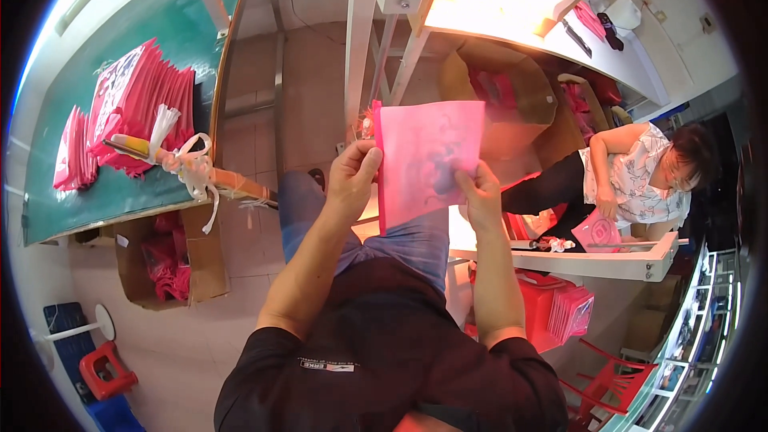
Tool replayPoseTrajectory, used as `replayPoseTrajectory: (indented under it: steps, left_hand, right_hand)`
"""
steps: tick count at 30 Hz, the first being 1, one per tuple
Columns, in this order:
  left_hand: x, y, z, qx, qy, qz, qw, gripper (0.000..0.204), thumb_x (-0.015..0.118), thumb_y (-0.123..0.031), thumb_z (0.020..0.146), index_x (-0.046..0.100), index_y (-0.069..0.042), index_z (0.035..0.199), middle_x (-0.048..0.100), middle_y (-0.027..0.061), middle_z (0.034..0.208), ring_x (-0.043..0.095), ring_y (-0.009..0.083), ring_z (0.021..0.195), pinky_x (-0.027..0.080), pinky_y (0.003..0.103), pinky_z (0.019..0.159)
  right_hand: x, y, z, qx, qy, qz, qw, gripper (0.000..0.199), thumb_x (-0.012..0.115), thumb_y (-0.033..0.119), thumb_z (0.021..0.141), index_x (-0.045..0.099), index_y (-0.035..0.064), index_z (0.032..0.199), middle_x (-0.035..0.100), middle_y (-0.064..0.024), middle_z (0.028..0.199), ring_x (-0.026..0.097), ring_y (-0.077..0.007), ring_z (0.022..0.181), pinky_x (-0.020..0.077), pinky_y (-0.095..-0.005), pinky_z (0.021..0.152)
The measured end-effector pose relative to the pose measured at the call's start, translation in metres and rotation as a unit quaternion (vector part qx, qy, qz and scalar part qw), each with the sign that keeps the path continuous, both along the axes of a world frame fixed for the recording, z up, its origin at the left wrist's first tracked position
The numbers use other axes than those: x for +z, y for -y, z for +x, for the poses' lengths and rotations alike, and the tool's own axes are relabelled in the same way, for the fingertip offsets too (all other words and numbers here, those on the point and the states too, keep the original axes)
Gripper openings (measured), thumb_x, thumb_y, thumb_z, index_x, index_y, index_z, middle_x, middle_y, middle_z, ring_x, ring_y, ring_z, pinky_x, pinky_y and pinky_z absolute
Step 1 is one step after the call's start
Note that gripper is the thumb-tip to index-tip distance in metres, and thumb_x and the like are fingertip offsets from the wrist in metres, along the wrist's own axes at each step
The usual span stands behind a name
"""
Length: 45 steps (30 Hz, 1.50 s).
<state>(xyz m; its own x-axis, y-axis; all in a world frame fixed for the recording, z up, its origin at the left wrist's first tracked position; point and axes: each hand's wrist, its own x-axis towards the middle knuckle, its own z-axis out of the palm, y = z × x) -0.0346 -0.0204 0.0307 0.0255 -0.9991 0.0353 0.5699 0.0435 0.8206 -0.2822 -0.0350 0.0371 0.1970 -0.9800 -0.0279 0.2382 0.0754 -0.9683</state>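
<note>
A flat, thin pink bag (424,144) with a faint dark printed pattern is held up in front of my lap. My left hand (354,176) pinches its darker pink left edge between thumb and fingers. On the other side, my right hand (482,192) grips the lower right edge, its thumb lying on the front face. The fingers behind the bag are hidden.
To the left, a teal table (72,216) bears stacked pink bags (132,104); a pole with white ties (192,164) juts past its edge. Cardboard boxes (210,256) hold pink pieces. At right, a seated person (640,176) handles a pink piece beside a white frame (656,264).
</note>
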Motion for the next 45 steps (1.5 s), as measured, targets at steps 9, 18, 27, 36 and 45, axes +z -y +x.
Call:
replayPoseTrajectory:
  steps: [9, 18, 27, 36, 45]
  left_hand:
    - [0.014, -0.014, -0.006, 0.020, 0.212, -0.061, 0.975, 0.011, 0.058, -0.009, 0.098, 0.060, -0.001, 0.105, 0.060, -0.0018, 0.089, 0.054, 0.0046, 0.080, 0.045, 0.020, 0.072]
    - [0.019, -0.018, 0.010, -0.041, 0.267, -0.076, 0.960, 0.017, 0.060, -0.009, 0.096, 0.061, -0.001, 0.111, 0.063, 0.0018, 0.093, 0.058, 0.0081, 0.083, 0.048, 0.023, 0.073]
    - [0.039, -0.008, 0.020, 0.007, 0.444, -0.077, 0.893, 0.014, 0.065, -0.007, 0.090, 0.064, -0.001, 0.103, 0.064, 0.0076, 0.089, 0.061, 0.0133, 0.074, 0.048, 0.027, 0.066]
    - [0.054, 0.003, 0.025, 0.055, 0.556, -0.159, 0.814, 0.011, 0.068, -0.013, 0.085, 0.066, -0.006, 0.093, 0.063, 0.0090, 0.084, 0.062, 0.0292, 0.075, 0.049, 0.039, 0.064]
    - [0.054, 0.001, 0.034, 0.031, 0.576, -0.198, 0.793, 0.011, 0.069, -0.005, 0.082, 0.066, -0.003, 0.092, 0.063, 0.0106, 0.083, 0.063, 0.0279, 0.071, 0.050, 0.035, 0.062]
  right_hand:
    - [0.066, -0.004, 0.081, -0.045, -0.251, -0.291, 0.922, 0.040, 0.072, 0.014, 0.087, 0.057, 0.0049, 0.123, 0.058, -0.0054, 0.114, 0.059, -0.0121, 0.090, 0.0495, -0.0250, 0.075]
    - [0.055, 0.038, 0.080, 0.037, -0.082, -0.147, 0.985, 0.013, 0.069, 0.011, 0.091, 0.060, 0.0042, 0.096, 0.055, 0.0030, 0.074, 0.047, -0.0032, 0.058, 0.0389, -0.0184, 0.051]
    - [0.043, 0.041, 0.078, -0.012, -0.128, -0.152, 0.980, 0.018, 0.073, 0.016, 0.087, 0.060, 0.0055, 0.094, 0.058, 0.0002, 0.077, 0.053, -0.0068, 0.064, 0.0442, -0.0227, 0.059]
    - [0.073, 0.043, 0.076, 0.107, -0.454, -0.554, 0.689, 0.015, 0.070, 0.011, 0.076, 0.066, 0.0096, 0.090, 0.063, -0.0013, 0.082, 0.060, -0.0201, 0.078, 0.0467, -0.0391, 0.087]
    - [0.065, 0.046, 0.078, 0.204, -0.414, -0.463, 0.756, 0.010, 0.070, 0.009, 0.080, 0.063, 0.0101, 0.087, 0.061, -0.0012, 0.077, 0.059, -0.0206, 0.074, 0.0456, -0.0369, 0.080]
